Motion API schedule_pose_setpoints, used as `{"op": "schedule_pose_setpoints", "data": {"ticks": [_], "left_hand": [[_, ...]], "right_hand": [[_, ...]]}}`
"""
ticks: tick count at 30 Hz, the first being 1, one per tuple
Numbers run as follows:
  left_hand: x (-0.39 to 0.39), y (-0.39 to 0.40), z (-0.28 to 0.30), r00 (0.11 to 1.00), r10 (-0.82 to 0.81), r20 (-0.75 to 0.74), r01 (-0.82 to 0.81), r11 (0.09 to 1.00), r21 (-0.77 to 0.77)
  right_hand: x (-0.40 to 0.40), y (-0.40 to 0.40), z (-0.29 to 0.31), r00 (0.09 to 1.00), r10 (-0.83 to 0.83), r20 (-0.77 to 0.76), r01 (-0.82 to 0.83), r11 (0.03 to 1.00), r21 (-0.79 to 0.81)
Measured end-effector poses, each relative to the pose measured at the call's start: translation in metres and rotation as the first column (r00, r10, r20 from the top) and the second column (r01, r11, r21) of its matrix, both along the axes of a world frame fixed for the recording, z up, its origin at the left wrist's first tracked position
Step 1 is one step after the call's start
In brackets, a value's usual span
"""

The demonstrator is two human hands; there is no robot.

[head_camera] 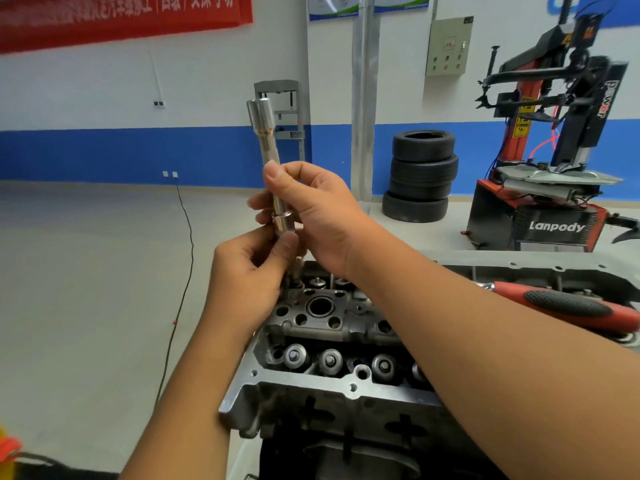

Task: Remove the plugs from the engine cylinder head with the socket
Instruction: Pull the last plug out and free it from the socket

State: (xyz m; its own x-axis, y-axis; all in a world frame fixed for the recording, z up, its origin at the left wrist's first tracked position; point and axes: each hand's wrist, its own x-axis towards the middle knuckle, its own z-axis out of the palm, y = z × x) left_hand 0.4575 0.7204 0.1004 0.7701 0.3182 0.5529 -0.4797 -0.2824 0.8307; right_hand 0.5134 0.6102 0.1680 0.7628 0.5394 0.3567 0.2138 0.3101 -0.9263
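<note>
A long shiny socket (265,133) stands nearly upright in the air above the grey engine cylinder head (325,386). My right hand (311,206) grips its middle, thumb up along the shaft. My left hand (249,271) pinches the socket's lower end, where a thin plug tip (297,266) pokes out downward. Below the hands an open round plug well (320,306) shows in the head. A row of valve springs (330,360) runs along the near side.
A red and black ratchet handle (568,306) lies on the head cover (519,263) at the right. Stacked tyres (420,174) and a tyre-changing machine (554,161) stand behind. A black cable (183,271) runs across the floor at left.
</note>
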Motion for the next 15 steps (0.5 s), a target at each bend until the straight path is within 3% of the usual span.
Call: {"op": "schedule_pose_setpoints", "data": {"ticks": [3, 8, 12, 15], "left_hand": [[-0.0003, 0.0022, 0.0002, 0.996, -0.092, -0.019, 0.090, 0.993, -0.078], [-0.0021, 0.0021, -0.0022, 0.999, -0.013, 0.033, 0.017, 0.993, -0.115], [0.0004, 0.0017, -0.0040, 0.999, 0.038, 0.036, -0.036, 0.999, -0.034], [0.0001, 0.0052, -0.0014, 0.997, -0.072, 0.006, 0.072, 0.997, -0.040]], "right_hand": [[0.0005, 0.0011, 0.0006, 1.000, -0.017, -0.001, 0.017, 1.000, -0.013], [0.0021, 0.0027, -0.0025, 0.999, 0.031, -0.030, -0.030, 0.999, 0.024], [0.0042, -0.0016, -0.0037, 1.000, 0.015, -0.006, -0.015, 1.000, 0.007], [0.0034, -0.0014, -0.0018, 1.000, -0.002, 0.003, 0.002, 1.000, -0.030]]}}
